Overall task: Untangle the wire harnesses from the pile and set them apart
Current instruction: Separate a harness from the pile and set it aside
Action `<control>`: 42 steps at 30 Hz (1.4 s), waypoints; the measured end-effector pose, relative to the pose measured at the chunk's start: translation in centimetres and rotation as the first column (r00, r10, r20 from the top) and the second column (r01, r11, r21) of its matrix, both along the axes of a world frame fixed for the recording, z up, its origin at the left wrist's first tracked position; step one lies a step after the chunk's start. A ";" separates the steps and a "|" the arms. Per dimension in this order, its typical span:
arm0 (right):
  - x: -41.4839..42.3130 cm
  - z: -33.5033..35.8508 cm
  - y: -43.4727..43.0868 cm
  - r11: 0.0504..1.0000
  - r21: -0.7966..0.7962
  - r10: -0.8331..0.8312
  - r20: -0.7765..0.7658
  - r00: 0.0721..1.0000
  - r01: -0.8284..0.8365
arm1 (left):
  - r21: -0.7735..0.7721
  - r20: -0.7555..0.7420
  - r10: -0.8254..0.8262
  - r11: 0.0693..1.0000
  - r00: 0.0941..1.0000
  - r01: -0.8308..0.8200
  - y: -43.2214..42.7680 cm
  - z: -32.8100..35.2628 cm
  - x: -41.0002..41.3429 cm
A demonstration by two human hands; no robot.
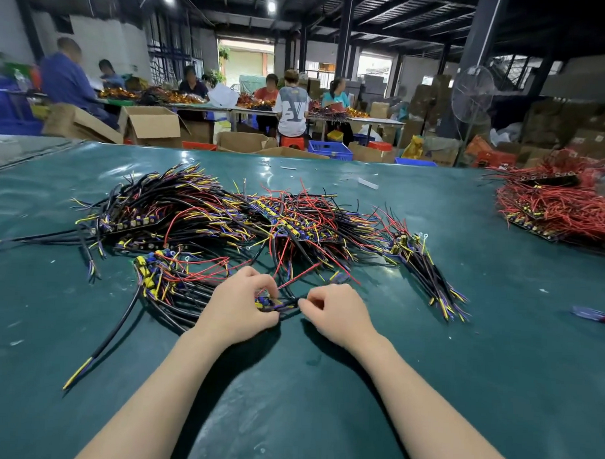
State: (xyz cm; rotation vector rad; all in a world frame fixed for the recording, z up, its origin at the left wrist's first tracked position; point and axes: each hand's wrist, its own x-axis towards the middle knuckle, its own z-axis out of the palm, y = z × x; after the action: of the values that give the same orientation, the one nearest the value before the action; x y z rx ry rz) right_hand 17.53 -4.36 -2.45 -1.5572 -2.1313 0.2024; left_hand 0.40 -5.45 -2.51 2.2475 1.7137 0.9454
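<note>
Desk (426, 371): dark green cover, glossy, with small scraps scattered over it; it fills the view from near edge to far edge.
Main pile (226, 216): tangled wire harnesses across the middle of the desk, with black, red, yellow and blue leads and dark strips carrying small components.
Red heap (562, 211): mostly red wires, at the far right corner, well apart from the main pile.
Left bundle (169, 279): black cables with yellow and blue ends, on the near left side of the main pile, just beside the left hand; one long cable trails toward the near left.
Right bundle (426, 268): a narrow sheaf off the pile's right end, angled toward the right edge.
Left hand (238, 309): low over the desk near the middle, fingers curled, thumb and fingers pinching the component end of the held harness.
Right hand (332, 311): close beside the left, fingers curled, fingertips pinching the black lead.
Held harness (278, 303): between both hands, at the near side of the main pile; its red leads run back into the tangle.
</note>
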 end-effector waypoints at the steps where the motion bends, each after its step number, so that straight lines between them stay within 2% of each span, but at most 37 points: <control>1: 0.0 0.1 0.0 1.000 -0.028 0.003 0.021 1.000 -0.002 | 0.028 -0.007 -0.002 1.000 1.000 0.002 -0.1 0.0 0.2; 3: 0.1 0.2 0.0 0.999 -0.041 0.003 0.017 1.000 -0.002 | 0.091 0.046 -0.038 0.995 0.998 0.034 -0.2 0.1 0.7; 5: -0.1 0.2 0.0 0.998 -0.049 0.030 -0.055 0.998 -0.033 | 0.140 0.179 -0.109 0.987 0.978 0.084 -0.4 0.3 1.3; 6: -0.4 0.3 0.1 0.995 -0.084 0.042 -0.165 0.985 -0.056 | 0.171 0.250 -0.132 0.981 0.959 0.091 -0.4 0.5 1.5; 7: -0.5 0.5 0.1 0.985 -0.139 0.046 -0.352 0.935 -0.101 | 0.194 0.330 -0.144 0.977 0.933 0.082 -0.5 0.7 1.7; 8: -0.7 0.8 0.1 0.959 -0.217 0.020 -0.586 0.810 -0.180 | 0.199 0.437 -0.152 0.978 0.887 0.070 -0.4 0.9 1.7; 9: -0.8 1.0 0.1 0.911 -0.284 -0.046 -0.790 0.611 -0.300 | 0.184 0.562 -0.163 0.980 0.811 0.070 -0.4 1.2 1.7; 10: -0.8 1.1 0.1 0.844 -0.306 -0.128 -0.913 0.387 -0.441 | 0.164 0.676 -0.179 0.982 0.715 0.091 -0.3 1.4 1.5; 11: -0.9 1.2 0.1 0.785 -0.288 -0.201 -0.956 0.215 -0.549 | 0.146 0.750 -0.190 0.982 0.634 0.122 -0.2 1.5 1.3; 12: -0.9 1.3 0.1 0.744 -0.268 -0.251 -0.961 0.117 -0.612 | 0.124 0.783 -0.193 0.980 0.591 0.156 -0.1 1.5 1.2; 14: -1.1 1.2 0.0 0.708 -0.241 -0.293 -0.956 0.034 -0.664 | 0.059 0.807 -0.193 0.967 0.558 0.248 0.0 1.5 1.2; 15: -1.1 1.2 -0.1 0.704 -0.228 -0.298 -0.954 0.011 -0.673 | 0.029 0.834 -0.191 0.953 0.518 0.303 0.1 1.4 1.3; 18: -1.1 1.3 -0.2 0.696 -0.198 -0.288 -0.958 -0.015 -0.690 | -0.021 0.937 -0.133 0.901 0.323 0.434 0.1 1.4 1.8; 21: -1.5 1.0 -0.2 0.684 -0.216 -0.258 -0.965 0.046 -0.697 | -0.041 0.960 -0.100 0.876 0.263 0.481 -0.1 1.5 2.0; 24: -2.3 0.5 -0.2 0.733 -0.240 -0.213 -0.970 0.120 -0.636 | -0.130 0.947 -0.029 0.876 0.321 0.465 -0.1 1.2 2.0; 26: -2.4 0.1 0.0 0.794 -0.189 -0.146 -0.982 0.119 -0.578 | -0.217 0.927 0.048 0.878 0.372 0.427 0.0 1.1 1.6; 28: -2.2 0.1 0.1 0.825 -0.131 -0.077 -0.990 0.120 -0.549 | -0.273 0.918 0.094 0.853 0.384 0.445 0.0 1.0 1.3; 33: -2.1 0.1 0.1 0.818 -0.168 -0.059 -0.976 0.210 -0.550 | -0.277 0.864 0.113 0.920 0.491 0.276 0.2 0.8 1.5; 35: -2.1 0.0 0.2 0.798 -0.203 -0.082 -0.969 0.232 -0.567 | -0.249 0.879 0.104 0.933 0.466 0.260 0.2 0.8 1.6; 37: -1.9 0.2 0.3 0.767 -0.220 -0.113 -0.971 0.211 -0.602 | -0.222 0.912 0.102 0.937 0.398 0.269 0.0 0.9 1.6; 40: -1.0 0.7 0.5 0.662 -0.166 -0.187 -0.981 0.053 -0.731 | -0.195 0.945 0.103 0.939 0.310 0.284 0.0 1.5 1.4; 42: -0.8 0.9 0.5 0.637 -0.130 -0.202 -0.979 -0.002 -0.760 | -0.195 0.946 0.103 0.938 0.306 0.288 0.1 1.6 1.3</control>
State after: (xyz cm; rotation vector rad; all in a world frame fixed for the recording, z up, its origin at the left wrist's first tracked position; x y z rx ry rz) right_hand 16.76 -3.85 -1.50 -0.5097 -1.0263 1.8880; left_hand 1.70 -5.36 -0.91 1.0188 0.9841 1.4011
